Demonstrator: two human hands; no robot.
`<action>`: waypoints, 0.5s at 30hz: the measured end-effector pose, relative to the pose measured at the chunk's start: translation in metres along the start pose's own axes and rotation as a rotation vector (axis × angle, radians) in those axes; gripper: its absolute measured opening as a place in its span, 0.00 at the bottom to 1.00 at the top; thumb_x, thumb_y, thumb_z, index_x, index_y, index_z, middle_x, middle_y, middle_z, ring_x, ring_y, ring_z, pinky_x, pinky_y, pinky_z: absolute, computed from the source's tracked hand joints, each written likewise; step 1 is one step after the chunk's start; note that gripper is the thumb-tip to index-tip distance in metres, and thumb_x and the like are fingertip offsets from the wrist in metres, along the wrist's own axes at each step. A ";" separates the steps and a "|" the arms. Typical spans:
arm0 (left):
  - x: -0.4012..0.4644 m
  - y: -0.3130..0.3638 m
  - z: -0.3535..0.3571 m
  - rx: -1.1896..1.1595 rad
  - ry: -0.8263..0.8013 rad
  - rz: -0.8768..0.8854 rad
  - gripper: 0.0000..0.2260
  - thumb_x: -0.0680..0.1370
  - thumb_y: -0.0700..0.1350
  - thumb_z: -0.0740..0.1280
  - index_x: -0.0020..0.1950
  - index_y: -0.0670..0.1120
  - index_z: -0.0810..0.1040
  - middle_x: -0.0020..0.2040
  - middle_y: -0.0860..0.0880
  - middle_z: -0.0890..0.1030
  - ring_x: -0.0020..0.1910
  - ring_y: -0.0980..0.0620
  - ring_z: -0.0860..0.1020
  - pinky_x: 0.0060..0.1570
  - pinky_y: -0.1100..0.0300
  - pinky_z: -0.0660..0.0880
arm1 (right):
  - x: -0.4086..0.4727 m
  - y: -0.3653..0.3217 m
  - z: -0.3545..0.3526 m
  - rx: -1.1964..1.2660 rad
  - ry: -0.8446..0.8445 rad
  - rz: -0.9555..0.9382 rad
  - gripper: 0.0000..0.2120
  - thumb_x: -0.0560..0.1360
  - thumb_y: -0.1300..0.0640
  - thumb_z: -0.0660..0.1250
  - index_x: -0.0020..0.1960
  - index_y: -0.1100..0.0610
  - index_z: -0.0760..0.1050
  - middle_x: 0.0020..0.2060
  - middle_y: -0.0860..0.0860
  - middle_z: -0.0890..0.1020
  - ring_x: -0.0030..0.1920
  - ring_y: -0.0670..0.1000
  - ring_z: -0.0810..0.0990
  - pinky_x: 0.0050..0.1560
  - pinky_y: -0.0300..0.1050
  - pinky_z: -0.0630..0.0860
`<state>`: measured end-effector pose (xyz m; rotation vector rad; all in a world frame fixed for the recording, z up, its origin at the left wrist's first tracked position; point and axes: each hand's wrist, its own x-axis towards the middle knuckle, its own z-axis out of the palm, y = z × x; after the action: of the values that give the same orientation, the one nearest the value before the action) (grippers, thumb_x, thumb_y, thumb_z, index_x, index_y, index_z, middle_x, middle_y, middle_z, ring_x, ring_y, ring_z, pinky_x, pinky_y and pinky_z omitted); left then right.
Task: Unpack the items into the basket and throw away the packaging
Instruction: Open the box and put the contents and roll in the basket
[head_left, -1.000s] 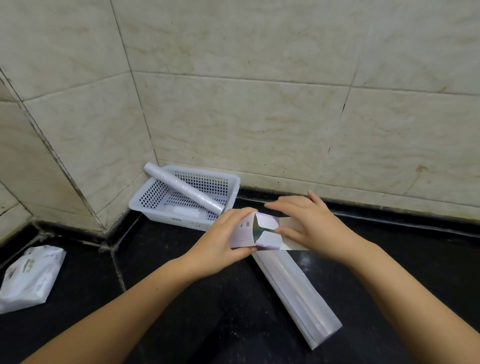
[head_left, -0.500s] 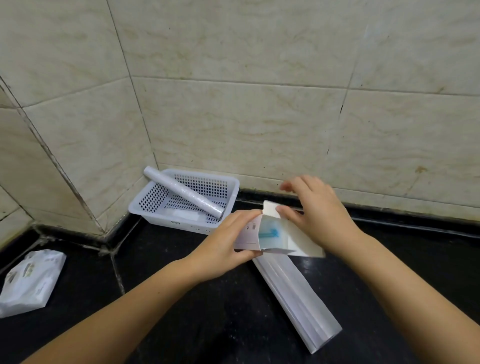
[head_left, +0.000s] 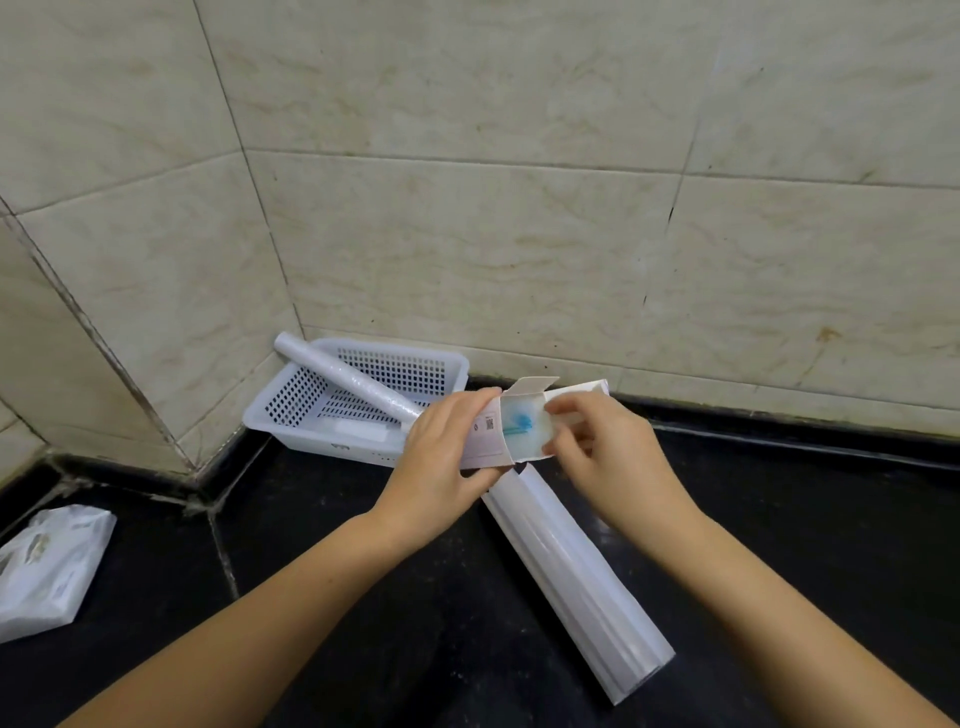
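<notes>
The left hand (head_left: 441, 447) is clamped around the small carton (head_left: 519, 431), held just right of the basket (head_left: 291, 415). Its open end faces the right hand (head_left: 597, 457), whose fingertips (head_left: 558, 410) pinch at the mouth, nearest the blue item (head_left: 519, 422) inside.

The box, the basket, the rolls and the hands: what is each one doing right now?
Box: held up, end flap open, something blue inside.
Left hand: gripping the box.
Right hand: fingers at the open end.
Basket: holds one thin roll, leaning over its rim.
Big roll: lying flat on the counter.
White packet: lying on the counter, apart.
</notes>
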<state>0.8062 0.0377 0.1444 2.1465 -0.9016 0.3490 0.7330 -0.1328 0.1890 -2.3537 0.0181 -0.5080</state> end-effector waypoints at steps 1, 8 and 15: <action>-0.001 0.002 0.002 0.039 0.008 0.001 0.29 0.71 0.49 0.72 0.69 0.54 0.65 0.62 0.56 0.71 0.63 0.54 0.69 0.63 0.57 0.65 | 0.005 0.000 0.001 -0.005 -0.006 0.029 0.12 0.74 0.57 0.65 0.57 0.54 0.76 0.50 0.47 0.80 0.38 0.42 0.78 0.42 0.34 0.73; -0.004 0.004 0.013 0.189 0.115 -0.018 0.29 0.69 0.47 0.73 0.68 0.51 0.67 0.61 0.49 0.73 0.61 0.51 0.69 0.62 0.59 0.62 | 0.013 -0.007 0.012 -0.067 -0.031 0.153 0.25 0.69 0.49 0.71 0.63 0.53 0.68 0.49 0.47 0.75 0.47 0.47 0.76 0.45 0.41 0.73; 0.001 0.002 0.016 0.250 0.164 -0.001 0.28 0.68 0.44 0.73 0.65 0.49 0.69 0.57 0.46 0.75 0.56 0.46 0.72 0.59 0.52 0.69 | 0.016 -0.016 0.018 0.010 -0.071 0.222 0.17 0.71 0.54 0.67 0.59 0.54 0.72 0.52 0.48 0.81 0.54 0.51 0.78 0.58 0.52 0.75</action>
<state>0.8051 0.0248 0.1354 2.3040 -0.7977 0.6572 0.7518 -0.1117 0.1932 -2.3226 0.2408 -0.3153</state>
